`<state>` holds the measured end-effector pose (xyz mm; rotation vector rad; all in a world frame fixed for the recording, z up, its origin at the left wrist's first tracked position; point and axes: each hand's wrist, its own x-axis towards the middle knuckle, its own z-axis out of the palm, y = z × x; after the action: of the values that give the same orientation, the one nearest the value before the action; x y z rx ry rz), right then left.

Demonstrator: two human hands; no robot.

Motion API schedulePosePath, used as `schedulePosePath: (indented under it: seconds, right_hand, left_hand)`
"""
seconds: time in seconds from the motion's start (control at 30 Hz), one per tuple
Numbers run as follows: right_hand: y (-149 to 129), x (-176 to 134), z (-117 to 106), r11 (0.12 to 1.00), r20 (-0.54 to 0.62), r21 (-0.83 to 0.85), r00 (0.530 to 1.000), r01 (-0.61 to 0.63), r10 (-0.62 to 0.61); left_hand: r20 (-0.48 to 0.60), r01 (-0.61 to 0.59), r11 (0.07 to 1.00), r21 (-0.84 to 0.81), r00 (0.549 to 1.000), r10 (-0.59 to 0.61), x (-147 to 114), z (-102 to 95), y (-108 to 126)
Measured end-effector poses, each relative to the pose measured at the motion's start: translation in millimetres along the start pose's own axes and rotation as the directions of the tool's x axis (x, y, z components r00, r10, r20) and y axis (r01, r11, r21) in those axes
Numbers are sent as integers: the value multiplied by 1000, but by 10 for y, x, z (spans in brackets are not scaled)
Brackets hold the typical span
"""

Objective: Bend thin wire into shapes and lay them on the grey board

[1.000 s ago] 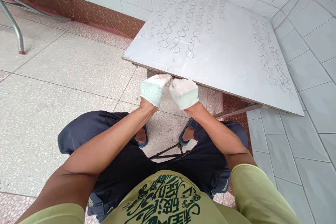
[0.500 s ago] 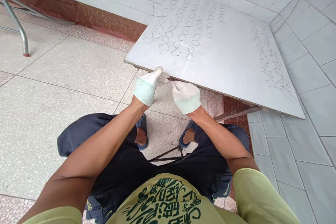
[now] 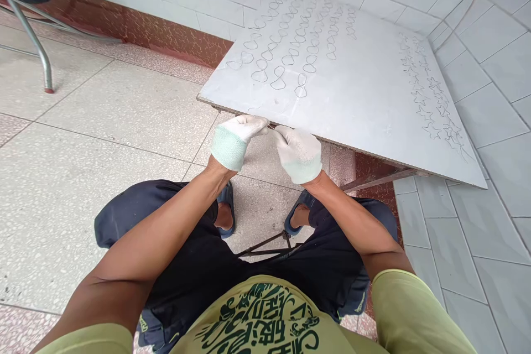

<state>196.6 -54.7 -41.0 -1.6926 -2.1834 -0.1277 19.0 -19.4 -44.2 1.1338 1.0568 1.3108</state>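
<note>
Both hands wear white knit gloves with mint cuffs, just off the near edge of a white board (image 3: pixel 357 99). My left hand (image 3: pixel 243 131) is closed, thumb against fingers, pinching a thin wire (image 3: pixel 271 127). Opposite it, my right hand (image 3: pixel 297 149) is closed round the same wire, whose short span shows between the two hands. A fine curved end seems to stick up above my left hand, over the board. Rows of wire figure-eight shapes (image 3: pixel 301 86) lie on the board's left half. Along its right side are wire star shapes (image 3: pixel 431 130).
The board rests on a wooden support (image 3: pixel 373 178) in a corner of tiled walls (image 3: pixel 485 232). A metal chair leg (image 3: pixel 41 61) stands at the upper left on the speckled floor (image 3: pixel 103 144). Slippered feet (image 3: pixel 226 210) and a dark folding frame (image 3: pixel 265 246) are below.
My left hand has rolled over, and its raised thumb has come down onto the fingers. My right hand has shifted slightly right. The wire stays between them.
</note>
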Motion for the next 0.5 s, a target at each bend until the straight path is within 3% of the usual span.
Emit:
schedulePosePath:
  seconds: [0.13,0.27,0.43,0.5]
  right_hand:
    - [113,38,-25,984,47,-34,983,177,-175]
    - [150,86,-159,959,140,-11,950,284,-280]
    - [147,127,-301,940,235,110,911,323,-340]
    - [157,136,-293,948,237,199,926,249,-293]
  left_hand:
    - [51,-16,999,48,999,14,53,-72,23]
    - [177,26,994,102,983,-44,132,-194,4]
    - [216,47,986,161,973,-81,156,-281,-40]
    - [180,87,990,110,978,-106,150,-307,-69]
